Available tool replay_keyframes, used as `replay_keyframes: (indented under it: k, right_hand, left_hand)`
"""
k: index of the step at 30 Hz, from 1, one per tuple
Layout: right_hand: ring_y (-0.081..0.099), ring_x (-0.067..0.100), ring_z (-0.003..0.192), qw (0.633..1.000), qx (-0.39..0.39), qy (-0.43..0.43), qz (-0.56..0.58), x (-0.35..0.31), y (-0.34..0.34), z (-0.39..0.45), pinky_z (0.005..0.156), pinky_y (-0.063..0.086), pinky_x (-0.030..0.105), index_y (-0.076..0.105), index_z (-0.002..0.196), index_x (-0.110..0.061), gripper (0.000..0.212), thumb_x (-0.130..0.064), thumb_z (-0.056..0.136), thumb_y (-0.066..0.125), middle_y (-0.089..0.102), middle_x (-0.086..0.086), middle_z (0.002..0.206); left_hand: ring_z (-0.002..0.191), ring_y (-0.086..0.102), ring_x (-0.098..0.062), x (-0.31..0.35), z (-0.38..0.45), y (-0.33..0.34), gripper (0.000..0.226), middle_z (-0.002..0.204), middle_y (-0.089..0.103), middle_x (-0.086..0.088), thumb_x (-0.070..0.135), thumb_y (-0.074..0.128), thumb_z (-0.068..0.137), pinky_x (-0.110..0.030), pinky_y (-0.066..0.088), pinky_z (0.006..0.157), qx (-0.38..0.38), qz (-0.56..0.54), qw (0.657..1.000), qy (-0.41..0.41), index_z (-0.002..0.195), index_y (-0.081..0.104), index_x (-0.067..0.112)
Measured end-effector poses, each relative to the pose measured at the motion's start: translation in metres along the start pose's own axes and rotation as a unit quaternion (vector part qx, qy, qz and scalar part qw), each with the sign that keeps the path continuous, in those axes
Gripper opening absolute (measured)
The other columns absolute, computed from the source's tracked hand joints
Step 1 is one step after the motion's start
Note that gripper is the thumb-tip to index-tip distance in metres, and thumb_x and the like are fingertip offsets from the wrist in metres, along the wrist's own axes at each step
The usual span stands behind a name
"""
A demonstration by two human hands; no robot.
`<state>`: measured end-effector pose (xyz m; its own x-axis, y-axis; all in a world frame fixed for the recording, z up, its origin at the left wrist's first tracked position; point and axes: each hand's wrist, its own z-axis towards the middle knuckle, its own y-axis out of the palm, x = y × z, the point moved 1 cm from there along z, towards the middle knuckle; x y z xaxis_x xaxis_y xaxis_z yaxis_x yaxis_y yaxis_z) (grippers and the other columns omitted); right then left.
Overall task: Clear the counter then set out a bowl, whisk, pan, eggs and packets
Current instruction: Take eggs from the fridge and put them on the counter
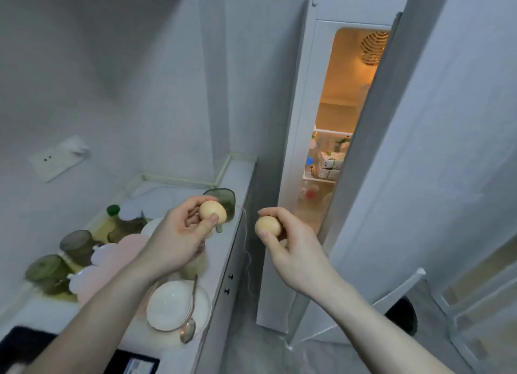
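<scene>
My left hand [179, 235] pinches a tan egg [211, 210] above the right end of the white counter [223, 250]. My right hand [291, 247] grips a second tan egg [267, 226] in the gap between the counter and the fridge. A white bowl [167, 306] lies on the counter below my left forearm, with a metal spoon [188, 327] leaning against it. No whisk, pan or packets can be made out.
The fridge door [391, 177] stands partly open, showing the lit interior [344, 99] with cartons on a shelf. Green-tinted jars [77, 243], a green-capped bottle [112, 210], a pink item and a green strainer [222, 203] crowd the counter. A black appliance [22, 345] sits at the lower left.
</scene>
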<state>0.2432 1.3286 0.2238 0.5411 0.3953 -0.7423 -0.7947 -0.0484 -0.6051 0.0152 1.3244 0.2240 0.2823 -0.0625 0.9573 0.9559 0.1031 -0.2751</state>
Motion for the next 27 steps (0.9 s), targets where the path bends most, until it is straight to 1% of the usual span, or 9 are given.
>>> replay_keyframes:
  k: [2, 5, 8, 10, 12, 15, 19, 24, 27]
  right_hand:
    - [0.058, -0.001, 0.094, 1.000, -0.013, -0.003, 0.014, 0.002, 0.008, 0.022, 0.081, 0.048, 0.018, 0.061, 0.121, -0.032, 0.023, -0.031, 0.098, 0.059, 0.064, -0.022, 0.107]
    - [0.057, -0.004, 0.087, 0.999, -0.029, -0.013, 0.017, 0.009, 0.018, 0.052, 0.074, 0.042, 0.012, 0.063, 0.119, -0.031, 0.022, -0.032, 0.098, 0.060, 0.065, -0.020, 0.104]
    - [0.057, -0.004, 0.082, 0.998, -0.051, -0.014, 0.022, 0.015, 0.026, 0.079, 0.071, 0.038, 0.010, 0.063, 0.120, -0.031, 0.022, -0.032, 0.097, 0.061, 0.065, -0.017, 0.101]
    - [0.058, -0.002, 0.083, 0.997, -0.068, -0.019, 0.022, 0.019, 0.030, 0.098, 0.071, 0.039, 0.009, 0.063, 0.120, -0.031, 0.023, -0.033, 0.097, 0.061, 0.066, -0.016, 0.101]
    - [0.060, 0.001, 0.088, 0.996, -0.083, -0.032, 0.020, 0.023, 0.032, 0.115, 0.076, 0.044, 0.015, 0.064, 0.120, -0.031, 0.024, -0.034, 0.097, 0.061, 0.067, -0.015, 0.105]
    - [0.063, 0.005, 0.088, 0.992, -0.117, -0.042, 0.029, 0.028, 0.033, 0.139, 0.081, 0.052, 0.023, 0.064, 0.121, -0.031, 0.024, -0.035, 0.097, 0.061, 0.068, -0.013, 0.102]
    - [0.062, 0.006, 0.082, 0.988, -0.141, -0.063, 0.033, 0.040, 0.035, 0.167, 0.075, 0.049, 0.016, 0.065, 0.121, -0.032, 0.024, -0.035, 0.097, 0.061, 0.069, -0.010, 0.096]
    - [0.057, 0.002, 0.074, 0.978, -0.185, -0.088, 0.041, 0.052, 0.038, 0.197, 0.072, 0.045, 0.014, 0.064, 0.122, -0.033, 0.025, -0.034, 0.097, 0.062, 0.066, -0.012, 0.090]
    - [0.057, 0.001, 0.073, 0.971, -0.213, -0.102, 0.044, 0.062, 0.036, 0.216, 0.068, 0.042, 0.008, 0.064, 0.122, -0.034, 0.025, -0.035, 0.097, 0.061, 0.064, -0.014, 0.088]
  left_hand:
    - [0.099, 0.070, -0.006, -0.004, -0.002, -0.013, 0.027, 0.108, 0.075, 0.007, 0.015, 0.066, 0.096, -0.026, 0.051, 0.088, 0.030, 0.014, 0.999, -0.004, 0.115, 0.066, 0.034]
    - [0.101, 0.070, -0.003, -0.008, -0.003, -0.026, 0.028, 0.107, 0.075, 0.013, 0.013, 0.067, 0.095, -0.026, 0.051, 0.094, 0.066, 0.025, 0.997, -0.009, 0.112, 0.066, 0.035]
    - [0.102, 0.069, -0.003, -0.011, -0.002, -0.033, 0.029, 0.108, 0.074, 0.012, 0.015, 0.068, 0.094, -0.028, 0.051, 0.095, 0.093, 0.040, 0.995, -0.022, 0.112, 0.066, 0.037]
    - [0.104, 0.068, -0.004, -0.012, 0.001, -0.037, 0.029, 0.109, 0.074, 0.011, 0.015, 0.069, 0.094, -0.029, 0.051, 0.095, 0.110, 0.048, 0.992, -0.025, 0.111, 0.066, 0.039]
    - [0.106, 0.068, -0.006, -0.010, 0.004, -0.036, 0.029, 0.111, 0.074, 0.009, 0.015, 0.069, 0.094, -0.027, 0.052, 0.093, 0.125, 0.057, 0.990, -0.025, 0.112, 0.066, 0.038]
    - [0.105, 0.068, -0.008, -0.006, 0.010, -0.033, 0.028, 0.111, 0.073, 0.007, 0.014, 0.068, 0.094, -0.024, 0.054, 0.091, 0.148, 0.060, 0.987, -0.026, 0.114, 0.065, 0.034]
    - [0.104, 0.068, -0.009, -0.003, 0.018, -0.024, 0.028, 0.112, 0.073, 0.008, 0.015, 0.068, 0.094, -0.029, 0.055, 0.092, 0.188, 0.070, 0.979, -0.034, 0.115, 0.065, 0.033]
    - [0.106, 0.067, -0.013, -0.001, 0.025, -0.010, 0.028, 0.114, 0.072, 0.007, 0.016, 0.068, 0.095, -0.044, 0.055, 0.096, 0.231, 0.075, 0.969, -0.051, 0.117, 0.066, 0.031]
    - [0.104, 0.066, -0.012, 0.001, 0.030, 0.005, 0.028, 0.111, 0.072, 0.007, 0.016, 0.069, 0.094, -0.044, 0.055, 0.097, 0.269, 0.083, 0.957, -0.067, 0.117, 0.066, 0.032]
